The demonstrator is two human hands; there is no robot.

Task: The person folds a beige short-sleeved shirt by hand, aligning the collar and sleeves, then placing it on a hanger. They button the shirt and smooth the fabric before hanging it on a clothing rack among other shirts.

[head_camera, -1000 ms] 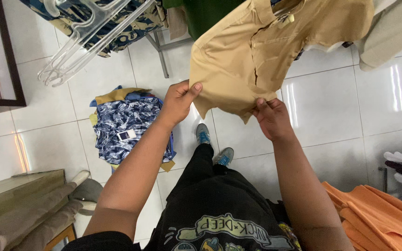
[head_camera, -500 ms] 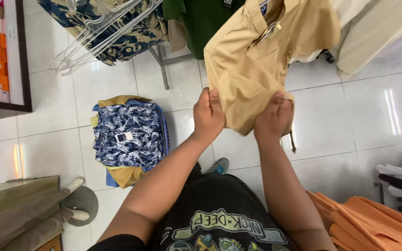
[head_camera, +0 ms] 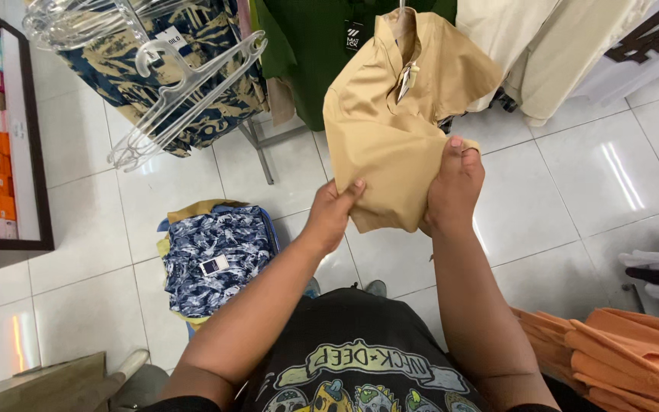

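Since a moment ago my hands have parted: left hand (head_camera: pixel 333 214) and right hand (head_camera: pixel 455 187) each pinch the hanging tan shirt (head_camera: pixel 390 130) at its hem; soft, light cloth, best gripped at the edges

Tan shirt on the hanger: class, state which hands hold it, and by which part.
Both. The left hand pinches the tan shirt at its lower left edge; the right hand grips its lower right side.

Tan shirt (head_camera: pixel 390 145); blue-white patterned shirt (head_camera: pixel 215 259); orange stack (head_camera: pixel 627 351).
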